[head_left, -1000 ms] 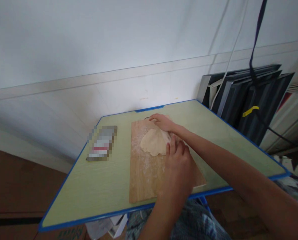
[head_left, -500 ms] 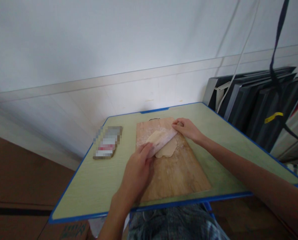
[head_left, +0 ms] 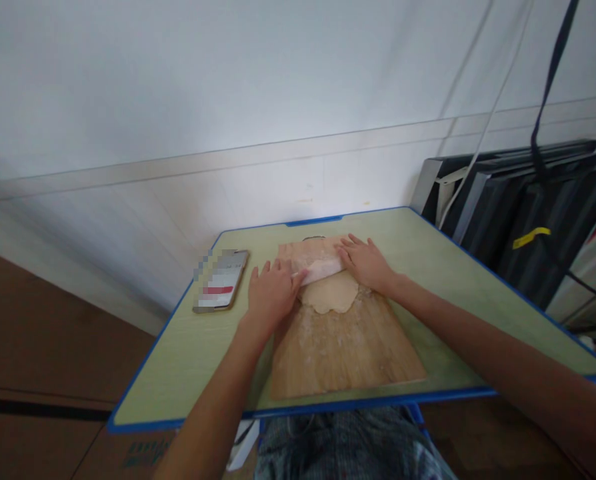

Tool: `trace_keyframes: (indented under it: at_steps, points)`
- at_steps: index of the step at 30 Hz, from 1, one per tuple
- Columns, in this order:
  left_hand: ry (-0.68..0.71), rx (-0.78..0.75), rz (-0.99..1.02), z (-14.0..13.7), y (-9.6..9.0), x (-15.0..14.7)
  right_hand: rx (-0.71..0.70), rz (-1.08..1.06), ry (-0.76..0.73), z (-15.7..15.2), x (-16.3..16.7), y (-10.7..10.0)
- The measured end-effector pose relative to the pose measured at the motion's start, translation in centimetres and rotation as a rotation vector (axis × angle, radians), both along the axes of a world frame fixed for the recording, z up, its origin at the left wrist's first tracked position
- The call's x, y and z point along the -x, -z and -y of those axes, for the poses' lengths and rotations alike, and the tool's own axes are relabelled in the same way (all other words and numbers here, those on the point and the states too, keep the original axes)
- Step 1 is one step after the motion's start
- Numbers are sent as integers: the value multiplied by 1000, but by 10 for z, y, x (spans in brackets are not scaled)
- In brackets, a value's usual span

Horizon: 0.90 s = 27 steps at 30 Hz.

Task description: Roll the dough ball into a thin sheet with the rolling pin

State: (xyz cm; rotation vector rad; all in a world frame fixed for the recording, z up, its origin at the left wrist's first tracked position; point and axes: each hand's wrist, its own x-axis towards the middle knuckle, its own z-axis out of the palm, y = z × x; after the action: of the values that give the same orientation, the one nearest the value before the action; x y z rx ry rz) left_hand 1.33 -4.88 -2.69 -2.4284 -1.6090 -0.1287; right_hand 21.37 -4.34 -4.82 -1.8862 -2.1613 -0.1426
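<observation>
A flour-dusted rolling pin (head_left: 323, 268) lies crosswise over the far edge of a flat, pale sheet of dough (head_left: 331, 294). Both rest on a wooden cutting board (head_left: 351, 357) with flour smeared over its surface. My left hand (head_left: 274, 288) is at the pin's left end, fingers spread forward and thumb along the pin. At the other end, my right hand (head_left: 365, 261) lies over the pin with its fingers stretched out and apart. My palms hide both pin ends.
The board sits on a pale green table with a blue rim (head_left: 458, 395). A phone (head_left: 221, 280), partly pixelated, lies left of the board. Dark flat panels (head_left: 528, 207) lean on the wall at the right, where a black strap (head_left: 543, 127) hangs down.
The rolling pin has turned from a slant to nearly crosswise and moved to the dough's far side. Both hands went from gripping its ends to lying on it with fingers spread.
</observation>
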Motion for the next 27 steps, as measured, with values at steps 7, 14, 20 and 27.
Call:
trace_keyframes:
  at_steps: [7,14,20,27]
  points:
    - [-9,251,89,-57,4,5,54,69,70,-32,10,-11]
    - [36,251,17,-64,7,9,36,98,86,-24,13,-13]
    - [67,104,-69,-29,0,8,-25,75,75,12,11,-4]
    - [84,69,0,-3,0,11,-117,26,10,37,5,8]
